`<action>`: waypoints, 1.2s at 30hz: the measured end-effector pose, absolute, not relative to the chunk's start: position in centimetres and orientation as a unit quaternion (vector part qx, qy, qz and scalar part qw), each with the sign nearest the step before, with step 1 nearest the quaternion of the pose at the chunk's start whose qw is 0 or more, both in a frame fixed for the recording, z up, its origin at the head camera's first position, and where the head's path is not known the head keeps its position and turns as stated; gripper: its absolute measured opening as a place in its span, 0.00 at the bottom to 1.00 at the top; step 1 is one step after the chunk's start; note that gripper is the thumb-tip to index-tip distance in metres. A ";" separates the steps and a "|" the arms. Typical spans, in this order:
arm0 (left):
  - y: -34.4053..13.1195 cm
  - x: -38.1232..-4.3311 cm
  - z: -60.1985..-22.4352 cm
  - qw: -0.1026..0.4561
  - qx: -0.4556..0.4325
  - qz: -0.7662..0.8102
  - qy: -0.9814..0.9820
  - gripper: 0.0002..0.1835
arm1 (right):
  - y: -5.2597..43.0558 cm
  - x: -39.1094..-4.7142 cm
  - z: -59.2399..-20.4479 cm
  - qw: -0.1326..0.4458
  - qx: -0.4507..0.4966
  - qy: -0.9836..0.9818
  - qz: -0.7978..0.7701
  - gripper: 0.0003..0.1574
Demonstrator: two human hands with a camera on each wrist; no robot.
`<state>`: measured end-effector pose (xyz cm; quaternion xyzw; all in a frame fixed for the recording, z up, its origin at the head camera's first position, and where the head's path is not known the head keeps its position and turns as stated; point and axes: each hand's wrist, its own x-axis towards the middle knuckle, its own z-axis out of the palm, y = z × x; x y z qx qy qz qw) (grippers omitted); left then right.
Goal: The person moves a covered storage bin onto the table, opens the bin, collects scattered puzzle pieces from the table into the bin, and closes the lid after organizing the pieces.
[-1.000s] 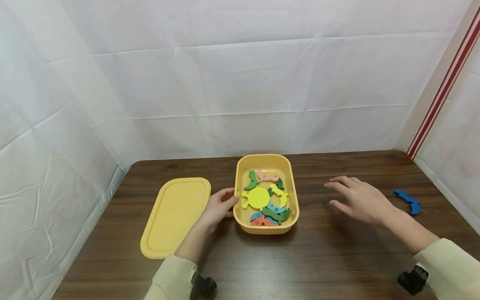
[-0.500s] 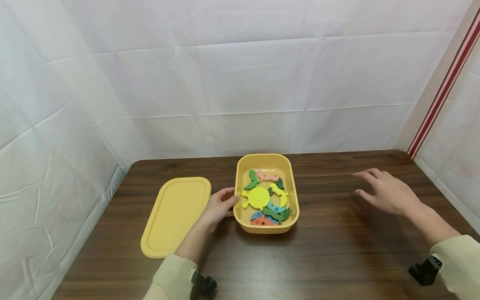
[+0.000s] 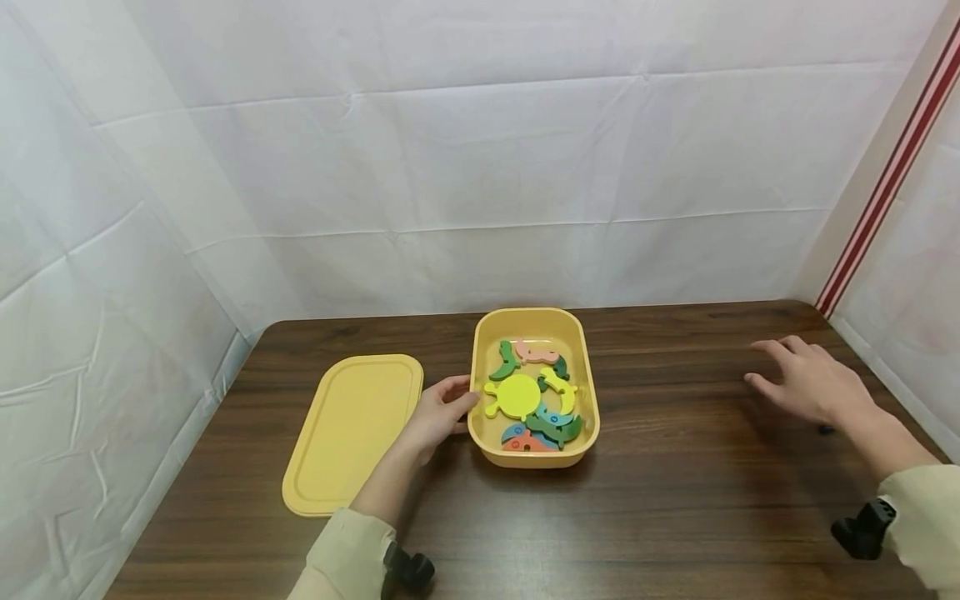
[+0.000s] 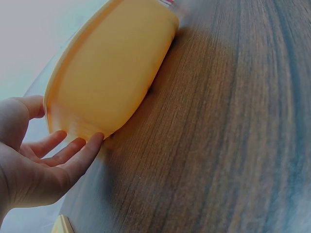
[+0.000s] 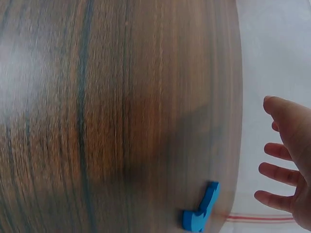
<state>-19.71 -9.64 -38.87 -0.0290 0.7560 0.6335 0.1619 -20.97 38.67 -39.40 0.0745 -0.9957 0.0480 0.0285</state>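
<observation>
A yellow plastic box (image 3: pixel 588 400) stands mid-table, holding several flat animal-shaped pieces, among them a yellow turtle-like piece (image 3: pixel 517 397). My left hand (image 3: pixel 441 415) holds the box by its left side, thumb at the rim and fingertips against the outer wall (image 4: pixel 112 68). Over the table's right part hovers my right hand (image 3: pixel 813 383), fingers spread and nothing in them. A blue curved piece (image 5: pixel 195 221) lies on the table below that hand. From the head view it is mostly hidden by the hand and wrist.
A yellow lid (image 3: pixel 352 433) lies flat left of the box, beside my left forearm. The dark wooden table (image 3: pixel 660 517) ends at white cloth walls (image 3: pixel 480 167) at the back and sides.
My right hand has moved to the right, away from the box, and now covers most of the blue piece in the head view. My left hand and the box have stayed put.
</observation>
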 end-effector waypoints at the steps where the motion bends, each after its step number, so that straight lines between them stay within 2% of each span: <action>1: -9.6 -19.7 -38.8 0.162 -0.029 0.634 0.756 0.24 | 38.9 -21.0 -39.5 0.021 0.069 -0.996 0.050 0.40; 9: -9.6 -19.6 -38.9 0.162 -0.034 0.634 0.756 0.24 | 41.3 -21.0 -40.2 -0.002 0.043 -0.997 0.058 0.47; 17: -9.6 -19.5 -38.9 0.163 -0.034 0.631 0.758 0.25 | 43.1 -21.0 -41.3 -0.002 0.009 -0.998 0.058 0.45; 25: -9.6 -19.6 -38.8 0.162 -0.036 0.632 0.757 0.24 | 43.8 -20.3 -41.8 -0.037 -0.031 -0.998 0.051 0.44; 36: -9.6 -19.6 -38.7 0.164 -0.035 0.630 0.758 0.25 | 44.7 -20.0 -42.7 -0.052 -0.057 -0.996 0.051 0.40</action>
